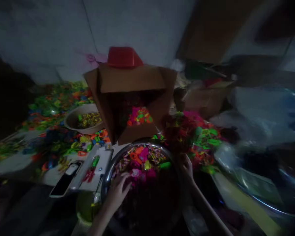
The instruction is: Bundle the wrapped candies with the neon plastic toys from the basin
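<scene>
A round metal basin (108, 173) in front of me is full of small bright plastic pieces in pink, orange, green and yellow. My left hand (119, 191) reaches into the basin from below, fingers bent down onto the pieces; the dim, blurred picture hides whether it grips any. My right hand (186, 167) rests at the basin's right rim, next to a heap of bright pieces (201, 137); its fingers are too dark to read.
An open cardboard box (132, 98) with bright pieces inside stands behind the basin, a red tub (124, 57) on top. A beige bowl (75, 119) and scattered pieces lie at the left. A phone (65, 182) and a white board (98, 167) lie left of the basin. Plastic bags (260, 111) fill the right.
</scene>
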The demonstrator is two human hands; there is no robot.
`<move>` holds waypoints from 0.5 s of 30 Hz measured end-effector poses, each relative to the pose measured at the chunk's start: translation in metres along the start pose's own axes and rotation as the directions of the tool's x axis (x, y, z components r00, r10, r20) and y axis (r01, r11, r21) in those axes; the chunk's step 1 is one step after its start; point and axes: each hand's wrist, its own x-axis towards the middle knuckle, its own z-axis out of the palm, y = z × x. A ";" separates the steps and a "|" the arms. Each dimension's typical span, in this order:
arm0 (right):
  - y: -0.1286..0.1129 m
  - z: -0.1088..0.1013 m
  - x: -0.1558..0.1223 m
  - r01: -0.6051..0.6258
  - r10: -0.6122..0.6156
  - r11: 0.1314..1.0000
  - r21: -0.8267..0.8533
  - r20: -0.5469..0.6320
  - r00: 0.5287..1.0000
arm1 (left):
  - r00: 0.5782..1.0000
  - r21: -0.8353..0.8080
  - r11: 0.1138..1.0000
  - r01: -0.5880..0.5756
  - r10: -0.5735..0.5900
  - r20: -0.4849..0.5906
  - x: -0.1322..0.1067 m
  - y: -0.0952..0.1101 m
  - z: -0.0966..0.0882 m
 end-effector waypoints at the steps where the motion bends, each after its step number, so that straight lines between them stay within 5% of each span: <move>1: 0.000 0.001 -0.001 -0.002 0.002 1.000 0.002 0.006 1.000 | 1.000 -0.003 1.000 0.002 -0.002 -0.005 0.002 0.001 0.001; 10: -0.013 -0.005 -0.011 -0.035 0.036 0.999 -0.018 0.064 0.997 | 0.987 -0.015 0.997 0.080 -0.077 0.141 0.044 0.020 0.016; 15: -0.029 -0.016 -0.009 -0.056 0.054 0.998 0.007 0.176 0.983 | 0.986 -0.049 0.991 0.121 -0.115 0.123 0.061 0.027 0.008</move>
